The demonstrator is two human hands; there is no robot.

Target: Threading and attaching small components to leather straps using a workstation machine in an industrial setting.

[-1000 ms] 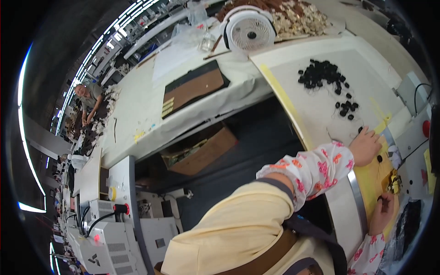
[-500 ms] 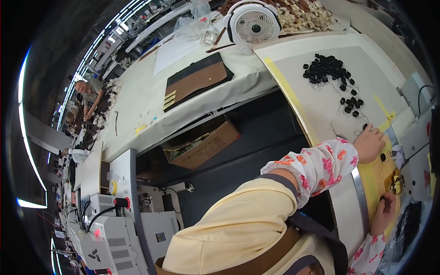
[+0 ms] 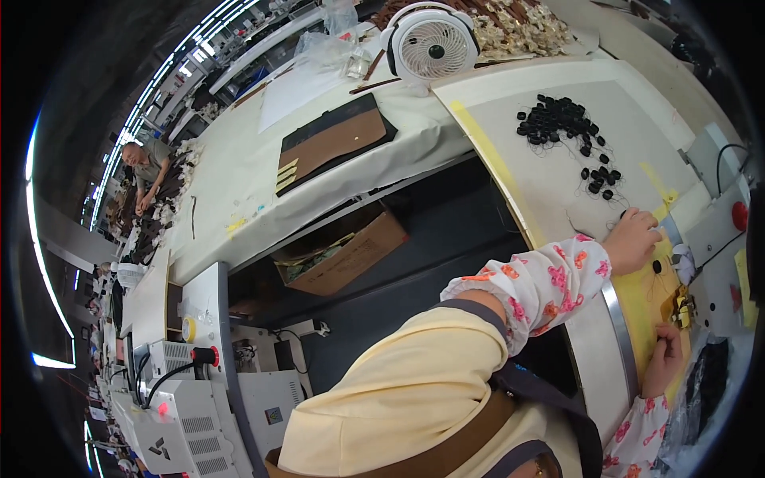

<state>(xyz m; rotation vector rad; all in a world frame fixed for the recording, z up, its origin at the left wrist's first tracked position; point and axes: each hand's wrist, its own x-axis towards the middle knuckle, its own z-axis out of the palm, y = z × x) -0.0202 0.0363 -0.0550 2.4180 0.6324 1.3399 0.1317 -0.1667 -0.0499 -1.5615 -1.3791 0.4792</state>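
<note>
On the pale tabletop [image 3: 558, 183] at the right, two hands work beside a yellow pad [image 3: 641, 299]; the left hand [image 3: 633, 239] lies curled with its fingertips pressed down near one small black button [image 3: 657, 267]; the right hand [image 3: 665, 350] pinches at a small brass fitting [image 3: 682, 307], its grip too small to make out fully; one pile of black buttons [image 3: 558, 123], round and glossy, sits well apart higher up, with roughly a dozen strays [image 3: 599, 175] trailing toward the hands; one white fan [image 3: 434, 44] stands behind; since a second ago both hands have kept their places, only the view has tilted.
</note>
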